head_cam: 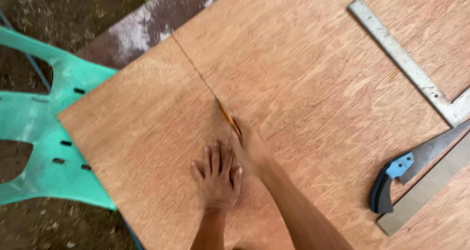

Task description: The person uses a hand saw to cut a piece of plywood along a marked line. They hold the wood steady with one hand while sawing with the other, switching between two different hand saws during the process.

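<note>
A large reddish plywood sheet (313, 83) fills most of the view, with a thin scored line (191, 64) running diagonally from its far edge towards me. My right hand (250, 149) is shut on a small orange-handled knife (228, 117) whose tip sits on that line. Flat on the sheet just left of the line lies my left hand (218, 176), fingers spread, pressing the wood. The two hands touch side by side.
A green plastic chair (44, 132) sits under the sheet's left corner. At the right lie a metal try square (406, 59), a handsaw with a blue and black handle (396, 176) and a flat grey strip (431, 186). Bare soil shows at the left.
</note>
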